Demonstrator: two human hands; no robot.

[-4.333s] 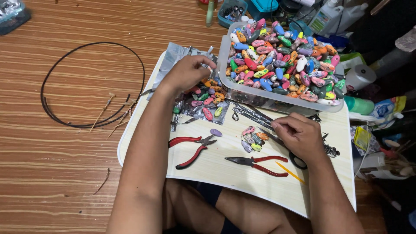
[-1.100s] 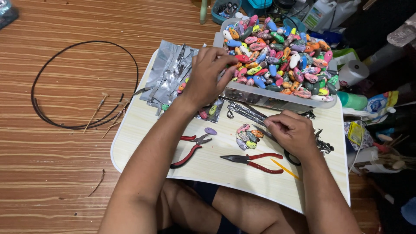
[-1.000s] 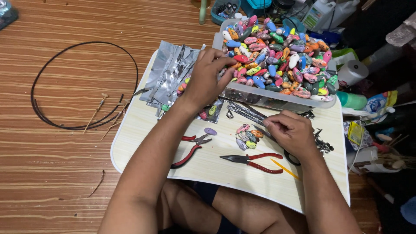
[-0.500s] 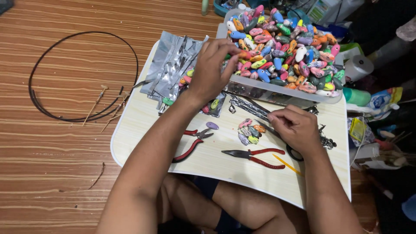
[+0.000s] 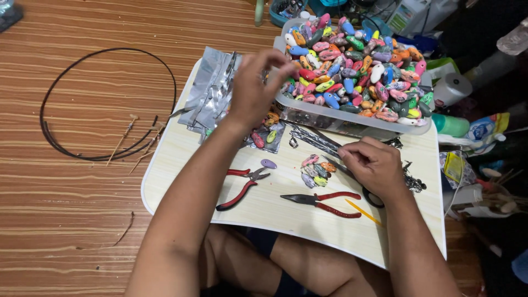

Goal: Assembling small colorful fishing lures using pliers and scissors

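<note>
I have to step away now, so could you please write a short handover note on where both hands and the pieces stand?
Left hand: raised at the near edge of the clear tray heaped with colourful pieces, fingers curled; whether it holds one cannot be told.
Right hand: closed, resting on the board by thin metal parts.
On the board: a small cluster of pieces, one purple piece, two red-handled pliers.
Done: a few pieces set out. Left: the tray is nearly full.
</note>
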